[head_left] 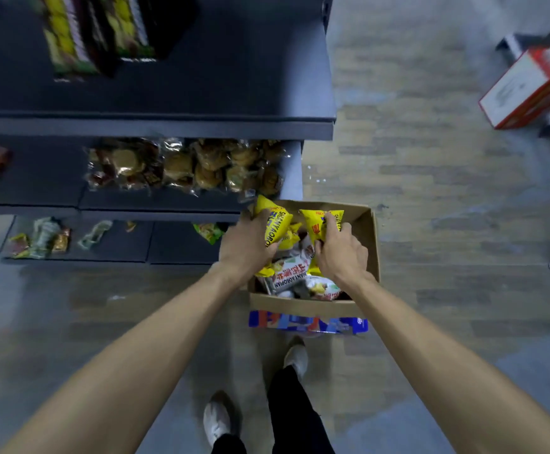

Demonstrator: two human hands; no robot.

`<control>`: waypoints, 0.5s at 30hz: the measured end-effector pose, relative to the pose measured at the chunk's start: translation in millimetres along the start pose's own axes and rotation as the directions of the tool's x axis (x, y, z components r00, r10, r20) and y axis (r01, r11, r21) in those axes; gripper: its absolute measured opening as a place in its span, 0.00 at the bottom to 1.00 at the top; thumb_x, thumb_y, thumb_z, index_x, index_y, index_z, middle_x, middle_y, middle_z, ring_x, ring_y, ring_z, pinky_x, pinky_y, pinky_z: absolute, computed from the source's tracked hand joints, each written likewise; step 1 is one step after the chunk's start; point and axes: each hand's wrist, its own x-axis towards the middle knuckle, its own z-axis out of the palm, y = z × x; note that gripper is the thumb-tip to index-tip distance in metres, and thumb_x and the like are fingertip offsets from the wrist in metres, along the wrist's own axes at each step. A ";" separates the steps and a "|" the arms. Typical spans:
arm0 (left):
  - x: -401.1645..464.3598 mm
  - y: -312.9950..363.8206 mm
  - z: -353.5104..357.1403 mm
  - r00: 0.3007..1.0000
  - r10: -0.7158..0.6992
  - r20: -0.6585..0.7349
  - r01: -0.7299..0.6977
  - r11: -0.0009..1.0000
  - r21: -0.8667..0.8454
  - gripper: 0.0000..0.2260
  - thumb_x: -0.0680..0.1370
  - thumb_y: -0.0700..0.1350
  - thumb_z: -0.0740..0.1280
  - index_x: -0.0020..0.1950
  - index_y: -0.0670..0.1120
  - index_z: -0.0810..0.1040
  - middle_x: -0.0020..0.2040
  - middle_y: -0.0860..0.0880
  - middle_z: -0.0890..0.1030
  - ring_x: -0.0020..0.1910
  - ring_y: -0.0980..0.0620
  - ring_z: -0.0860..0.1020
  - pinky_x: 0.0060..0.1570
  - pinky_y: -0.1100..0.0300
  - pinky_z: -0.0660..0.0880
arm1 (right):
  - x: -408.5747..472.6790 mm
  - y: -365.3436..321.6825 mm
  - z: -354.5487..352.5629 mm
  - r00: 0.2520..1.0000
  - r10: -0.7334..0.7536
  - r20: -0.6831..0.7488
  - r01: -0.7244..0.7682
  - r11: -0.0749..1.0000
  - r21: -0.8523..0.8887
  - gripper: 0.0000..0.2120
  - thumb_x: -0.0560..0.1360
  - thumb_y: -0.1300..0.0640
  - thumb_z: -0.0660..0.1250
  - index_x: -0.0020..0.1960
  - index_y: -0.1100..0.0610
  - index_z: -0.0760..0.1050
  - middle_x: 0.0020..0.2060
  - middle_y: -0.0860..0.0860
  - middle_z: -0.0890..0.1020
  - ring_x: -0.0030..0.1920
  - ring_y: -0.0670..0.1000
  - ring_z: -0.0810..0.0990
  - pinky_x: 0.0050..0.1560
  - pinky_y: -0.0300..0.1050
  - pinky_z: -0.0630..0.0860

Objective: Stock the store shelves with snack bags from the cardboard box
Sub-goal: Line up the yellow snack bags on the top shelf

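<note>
Shelves (pixel 156 126) of dark metal stand to the person's left, the cardboard box (pixel 370 234) on the floor at their end, still holding a heap of snack bags. Both hands are down in it: the left hand (pixel 246 247) grips one yellow snack bag (pixel 275 224) and the right hand (pixel 340 253) grips another yellow bag (pixel 316 224), fingers curled round each. I'd lift both straight up clear of the box, then set them upright on a bare stretch of shelf.

A shop: dark tiered shelves (pixel 156 129) w/ packaged snacks (pixel 185 165), stock cartons (pixel 525 90) on floor.
</note>
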 end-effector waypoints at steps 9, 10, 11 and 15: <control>-84.5 -59.5 -194.4 0.934 0.049 -0.353 -0.041 0.999 0.029 0.25 0.74 0.57 0.68 0.68 0.50 0.68 0.52 0.44 0.72 0.45 0.36 0.78 0.42 0.48 0.75 | -77.3 -152.4 -130.0 0.954 -0.160 -0.254 0.159 0.987 -0.025 0.23 0.77 0.49 0.63 0.69 0.51 0.63 0.58 0.58 0.76 0.55 0.63 0.79 0.51 0.54 0.74; -92.1 -63.9 -218.2 0.920 0.045 -0.390 -0.031 0.999 0.041 0.25 0.74 0.56 0.69 0.69 0.50 0.68 0.51 0.45 0.71 0.44 0.37 0.78 0.42 0.48 0.75 | -84.7 -169.6 -148.2 0.938 -0.173 -0.299 0.174 0.984 -0.024 0.22 0.77 0.48 0.63 0.69 0.51 0.64 0.57 0.57 0.76 0.55 0.63 0.79 0.50 0.54 0.73; -99.5 -67.9 -241.0 0.904 0.046 -0.426 -0.029 0.999 0.046 0.26 0.74 0.56 0.69 0.69 0.50 0.67 0.51 0.45 0.71 0.44 0.37 0.77 0.44 0.48 0.74 | -92.0 -185.9 -166.4 0.922 -0.182 -0.341 0.186 0.982 -0.023 0.21 0.77 0.48 0.63 0.68 0.51 0.64 0.56 0.57 0.77 0.55 0.63 0.79 0.50 0.54 0.73; -122.7 -78.6 -321.9 0.815 0.063 -0.576 -0.035 0.998 0.061 0.27 0.75 0.57 0.68 0.71 0.51 0.66 0.51 0.46 0.71 0.44 0.40 0.78 0.41 0.51 0.72 | -109.7 -243.7 -232.8 0.842 -0.234 -0.486 0.261 0.965 -0.011 0.20 0.76 0.47 0.62 0.66 0.50 0.66 0.53 0.56 0.77 0.52 0.63 0.80 0.48 0.53 0.73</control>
